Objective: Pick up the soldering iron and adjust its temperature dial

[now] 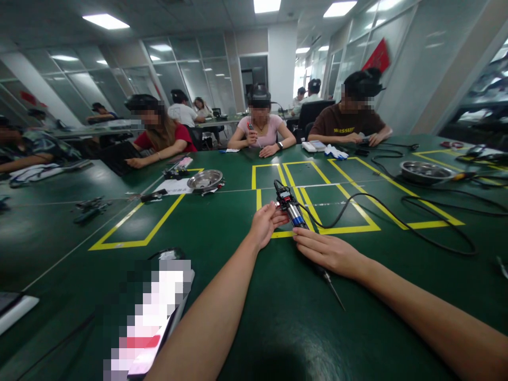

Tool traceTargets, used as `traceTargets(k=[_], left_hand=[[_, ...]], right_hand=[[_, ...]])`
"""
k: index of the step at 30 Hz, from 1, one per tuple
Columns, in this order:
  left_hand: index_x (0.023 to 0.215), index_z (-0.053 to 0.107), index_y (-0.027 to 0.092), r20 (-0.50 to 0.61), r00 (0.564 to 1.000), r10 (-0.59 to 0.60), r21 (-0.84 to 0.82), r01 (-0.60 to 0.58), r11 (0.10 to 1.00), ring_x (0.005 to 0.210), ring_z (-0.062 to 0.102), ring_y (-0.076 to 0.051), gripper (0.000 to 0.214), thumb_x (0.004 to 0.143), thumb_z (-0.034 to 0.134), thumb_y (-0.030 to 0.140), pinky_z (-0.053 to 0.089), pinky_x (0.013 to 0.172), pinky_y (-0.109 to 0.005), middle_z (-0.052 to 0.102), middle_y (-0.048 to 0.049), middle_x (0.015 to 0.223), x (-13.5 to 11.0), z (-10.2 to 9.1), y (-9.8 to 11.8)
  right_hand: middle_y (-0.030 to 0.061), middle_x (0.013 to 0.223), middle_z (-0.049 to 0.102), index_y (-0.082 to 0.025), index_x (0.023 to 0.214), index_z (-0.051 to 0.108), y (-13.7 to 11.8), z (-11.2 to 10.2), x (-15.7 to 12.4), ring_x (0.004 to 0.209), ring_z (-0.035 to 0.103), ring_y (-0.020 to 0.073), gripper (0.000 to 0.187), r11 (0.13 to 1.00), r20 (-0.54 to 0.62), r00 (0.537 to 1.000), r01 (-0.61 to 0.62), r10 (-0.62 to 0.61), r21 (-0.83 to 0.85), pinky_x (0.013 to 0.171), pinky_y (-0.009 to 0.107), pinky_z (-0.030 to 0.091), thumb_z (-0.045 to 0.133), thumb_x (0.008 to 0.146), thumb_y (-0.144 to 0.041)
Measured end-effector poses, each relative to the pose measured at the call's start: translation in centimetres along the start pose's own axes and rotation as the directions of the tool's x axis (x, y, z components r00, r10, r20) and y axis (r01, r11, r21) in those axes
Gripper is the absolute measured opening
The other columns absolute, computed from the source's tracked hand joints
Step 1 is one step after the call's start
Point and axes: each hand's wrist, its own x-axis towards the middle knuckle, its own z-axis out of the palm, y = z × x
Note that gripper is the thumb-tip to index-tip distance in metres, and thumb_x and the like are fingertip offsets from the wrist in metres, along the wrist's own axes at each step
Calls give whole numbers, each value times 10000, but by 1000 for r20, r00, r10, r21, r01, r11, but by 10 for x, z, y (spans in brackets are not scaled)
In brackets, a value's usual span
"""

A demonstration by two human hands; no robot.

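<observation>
A corded tool that looks like an electric screwdriver (295, 214), with a silver and blue body, slants across the middle of the green table. Its black upper end carries a small red part and a black cable; a thin pointed metal shaft (336, 294) sticks out at the lower right. My right hand (329, 253) is closed over its middle, hiding that stretch of the handle. At the upper end my left hand (265, 225) holds the tool's side, thumb and fingers bent against it.
Yellow tape rectangles (349, 231) mark the green table (257, 328). Metal bowls stand left (205, 180) and right (424, 172). The black cable (436, 250) loops rightward. A phone-like device with a blurred screen (159, 307) lies near my left forearm. Several people sit across the table.
</observation>
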Motion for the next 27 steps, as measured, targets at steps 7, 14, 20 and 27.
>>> traceTargets(k=[7, 14, 20, 27], left_hand=[[1004, 592, 132, 35, 999, -6, -51, 8, 999, 759, 715, -221, 310, 849, 664, 390, 545, 821, -415, 720, -128, 880, 0, -2, -1], [952, 602, 109, -17, 1000, -5, -54, 4, 999, 754, 720, -239, 287, 853, 650, 373, 558, 787, -415, 722, -147, 873, 1, 0, -2], [969, 602, 110, -1, 1000, -6, -41, 6, 999, 755, 722, -236, 296, 851, 650, 377, 559, 784, -407, 722, -145, 889, 0, 2, -1], [964, 582, 122, -57, 998, 15, -22, -17, 1000, 714, 715, -227, 315, 846, 652, 406, 560, 754, -401, 718, -131, 848, -1, 4, -2]], right_hand=[[177, 1400, 544, -104, 1275, 584, 1, 0, -1, 1452, 257, 261, 331, 1000, 0, 1000, -15, 15, 20, 1088, 420, 441, 450, 973, -86], [181, 1413, 529, -100, 1272, 579, 1, 1, 0, 1454, 251, 264, 325, 1000, 13, 1000, -15, 15, -1, 1091, 417, 440, 435, 981, -93], [172, 1410, 535, -118, 1275, 577, 1, 2, -1, 1453, 258, 253, 329, 1000, -8, 1000, -26, 26, 13, 1083, 409, 449, 430, 983, -93], [170, 1398, 548, -125, 1261, 593, 0, -1, 1, 1449, 270, 247, 322, 998, 0, 999, -38, 38, 40, 1085, 410, 443, 446, 976, -90]])
